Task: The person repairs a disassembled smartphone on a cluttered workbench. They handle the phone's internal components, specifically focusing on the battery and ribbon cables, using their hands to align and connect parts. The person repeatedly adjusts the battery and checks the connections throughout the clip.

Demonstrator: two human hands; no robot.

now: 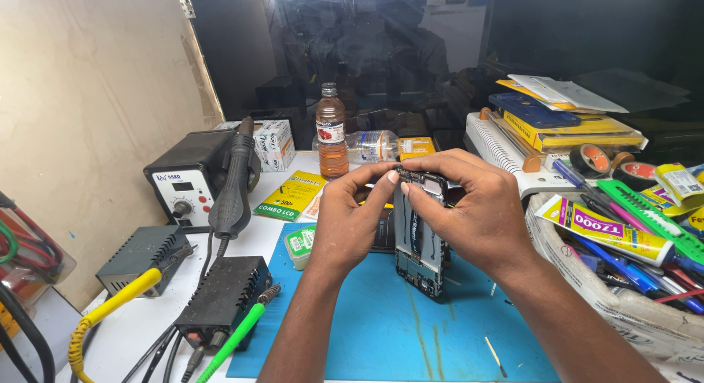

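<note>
— While you had it up off the mat, where did the opened phone [420, 240] sit in your grip?

— It stood upright at the middle of the frame, its lower end just above the blue mat [411, 332]. My left hand [345, 222] and right hand [477, 211] met at its top edge, fingertips of both pinched on that end, the rest of the body hanging below my palms.

— What did it feel like?

— Hard, flat, rectangular; dark bare innards showed, with metal shields. The mat was smooth and scuffed.

— Any containers about?

— A white woven basket [587, 280] at the right of the frame held glue tubes, pens and a green cutter. A plastic bottle [331, 134] of amber liquid stood upper centre, behind my hands.
</note>
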